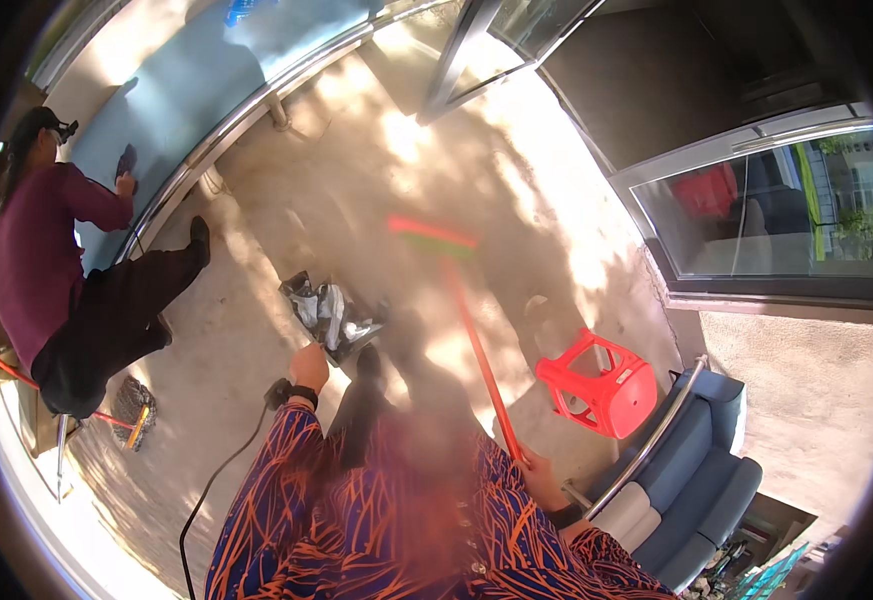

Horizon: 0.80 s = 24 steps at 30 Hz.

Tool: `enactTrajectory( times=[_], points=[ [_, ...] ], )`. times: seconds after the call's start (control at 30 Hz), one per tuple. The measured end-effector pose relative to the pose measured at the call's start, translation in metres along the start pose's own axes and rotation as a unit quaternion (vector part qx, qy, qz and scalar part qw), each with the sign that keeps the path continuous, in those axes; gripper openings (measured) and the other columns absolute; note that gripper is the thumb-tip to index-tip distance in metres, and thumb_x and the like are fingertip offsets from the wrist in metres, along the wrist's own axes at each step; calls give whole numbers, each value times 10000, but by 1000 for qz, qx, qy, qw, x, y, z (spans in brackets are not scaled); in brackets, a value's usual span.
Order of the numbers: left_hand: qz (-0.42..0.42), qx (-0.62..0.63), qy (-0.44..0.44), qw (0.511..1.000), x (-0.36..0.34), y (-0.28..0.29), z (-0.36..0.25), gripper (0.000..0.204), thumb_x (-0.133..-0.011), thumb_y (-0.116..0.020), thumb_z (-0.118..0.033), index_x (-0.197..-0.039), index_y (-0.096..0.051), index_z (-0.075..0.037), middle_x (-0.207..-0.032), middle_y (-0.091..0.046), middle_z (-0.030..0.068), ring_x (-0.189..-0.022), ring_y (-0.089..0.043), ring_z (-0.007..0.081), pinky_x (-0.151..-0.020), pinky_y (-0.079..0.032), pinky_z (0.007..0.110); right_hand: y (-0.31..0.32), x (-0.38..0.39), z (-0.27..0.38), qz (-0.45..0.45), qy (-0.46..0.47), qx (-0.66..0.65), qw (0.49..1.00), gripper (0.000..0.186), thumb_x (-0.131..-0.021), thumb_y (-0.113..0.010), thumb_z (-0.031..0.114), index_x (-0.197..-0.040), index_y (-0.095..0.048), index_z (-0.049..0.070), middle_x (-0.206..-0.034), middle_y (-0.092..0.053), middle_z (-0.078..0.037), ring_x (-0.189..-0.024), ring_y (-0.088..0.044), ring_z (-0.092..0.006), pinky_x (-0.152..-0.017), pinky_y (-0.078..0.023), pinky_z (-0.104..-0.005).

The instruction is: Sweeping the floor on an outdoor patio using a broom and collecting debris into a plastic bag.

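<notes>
My right hand (538,478) is closed round the red handle of a broom (481,355), whose red-and-green head is blurred on the sunlit floor ahead of me. My left hand (308,368) is closed on the handle of a dustpan (331,318) piled with crumpled black and silver material, just beside my dark shoe. A cable runs down from a dark device at my left wrist.
A person (41,250) in maroon is at the pale blue surface (206,70) on the left, near another broom (136,415). A red stool (606,390) lies right, beside a blue cushioned seat (701,485). A glass-paned door or window (756,215) borders the upper right.
</notes>
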<state>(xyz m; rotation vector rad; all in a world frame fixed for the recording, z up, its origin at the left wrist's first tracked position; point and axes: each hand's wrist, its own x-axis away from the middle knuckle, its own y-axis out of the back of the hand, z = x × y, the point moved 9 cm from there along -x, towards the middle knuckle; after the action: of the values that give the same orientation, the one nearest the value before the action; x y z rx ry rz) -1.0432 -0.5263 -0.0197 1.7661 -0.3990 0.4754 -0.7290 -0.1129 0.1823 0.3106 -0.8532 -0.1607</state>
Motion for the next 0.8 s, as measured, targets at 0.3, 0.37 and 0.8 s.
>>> enactTrajectory(
  times=[0.3, 0.37, 0.8],
  points=[
    [11, -19, 43, 999, -15, -4, -10, 228, -927, -564, -238, -882, -688, -51, -847, -696, 172, -816, -677, 368, -687, -537, 461, -7, -230, 128, 88, 23, -103, 991, 517, -941, -488, 125, -1451, -412, 83, -721, -558, -32, -458, -482, -65, -384, -432, -230],
    [7, -28, 48, 998, -24, 0, -7, 229, -925, -574, -245, -880, -688, -51, -852, -695, 172, -825, -674, 366, -693, -535, 463, -11, -301, 191, 95, 166, 22, 981, 515, -936, -480, 129, -1445, -422, 79, -711, -555, -33, -459, -486, -72, -385, -439, -243],
    [2, 3, 117, 993, -42, -3, 12, 165, -910, -584, -213, -883, -653, -66, -793, -675, 162, -752, -651, 363, -682, -518, 475, -59, -704, 445, -10, 229, 26, 973, 293, -859, -511, 57, -1142, -579, 24, -610, -535, -78, -460, -544, -173, -388, -419, -336]
  ],
)
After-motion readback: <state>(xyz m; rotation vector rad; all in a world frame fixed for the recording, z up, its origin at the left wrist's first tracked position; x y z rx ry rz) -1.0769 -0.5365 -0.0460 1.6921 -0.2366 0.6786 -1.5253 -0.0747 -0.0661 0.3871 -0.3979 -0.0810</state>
